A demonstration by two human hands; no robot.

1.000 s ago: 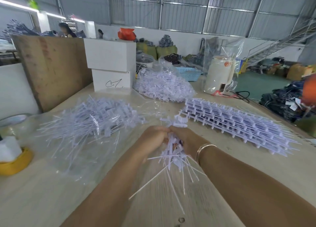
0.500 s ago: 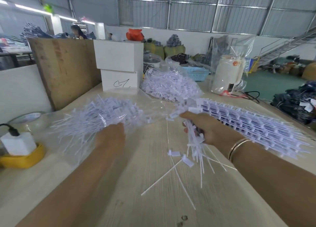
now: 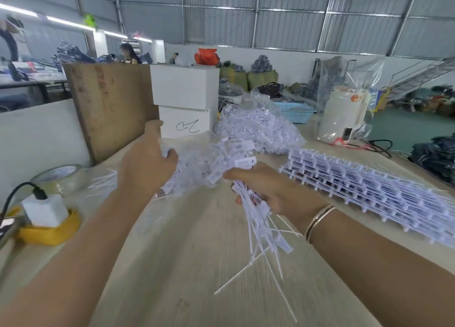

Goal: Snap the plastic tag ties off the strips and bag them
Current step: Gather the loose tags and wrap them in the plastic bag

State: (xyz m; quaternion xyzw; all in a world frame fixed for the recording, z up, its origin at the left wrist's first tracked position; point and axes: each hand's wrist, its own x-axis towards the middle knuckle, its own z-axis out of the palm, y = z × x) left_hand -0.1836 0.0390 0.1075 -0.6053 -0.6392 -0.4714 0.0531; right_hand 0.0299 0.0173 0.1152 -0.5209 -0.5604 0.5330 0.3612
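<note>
Head view shows the right hand (image 3: 267,191) clenched round a bundle of loose tag ties (image 3: 248,198), heads fanned out above the fist and thin tails hanging down toward the near middle of the table (image 3: 187,265); held by the middle like this, the whole handful can probably be tipped head-first into a bag without scattering. The left hand (image 3: 147,164) reaches forward with its thumb curled over the crumpled edge of a clear plastic bag (image 3: 187,176) that lies toward the table's left side and already holds ties; it seems to be lifting the mouth open, though blur makes it hard to tell how firmly it grips. The bundle's heads are just beside that opening, so the step in hand looks like bagging, not snapping. Unbroken strips (image 3: 369,191) are stacked along the right edge, within easy reach of the right hand for the next round. A second, fuller bag of ties (image 3: 258,132) sits toward the far edge, beside stacked white boxes (image 3: 184,102), out of the working space. A tape roll (image 3: 59,176) and a white plug block on a yellow ring (image 3: 44,213) rest by the left edge.
</note>
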